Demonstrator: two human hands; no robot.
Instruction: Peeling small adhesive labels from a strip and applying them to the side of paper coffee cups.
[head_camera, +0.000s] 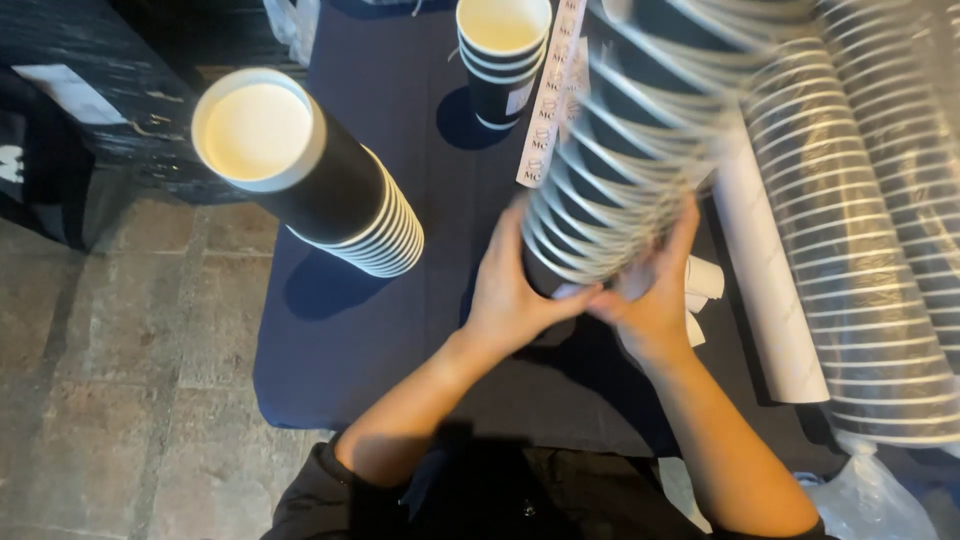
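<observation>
A long nested stack of dark paper cups with white rims (640, 140) runs from my hands up toward the top right, blurred by motion. My left hand (510, 285) grips its lower end from the left side. My right hand (655, 290) holds the same end from the right, fingers spread up along the cups. Both hands are over a table with a dark blue cloth (350, 330).
A tall stack of dark cups (310, 170) stands left of my hands. A short stack of cups (500, 55) sits at the far edge beside a white sticker strip (550, 95). Long bagged cup stacks (870, 250) and a white tube (770, 290) lie on the right. Stone floor is on the left.
</observation>
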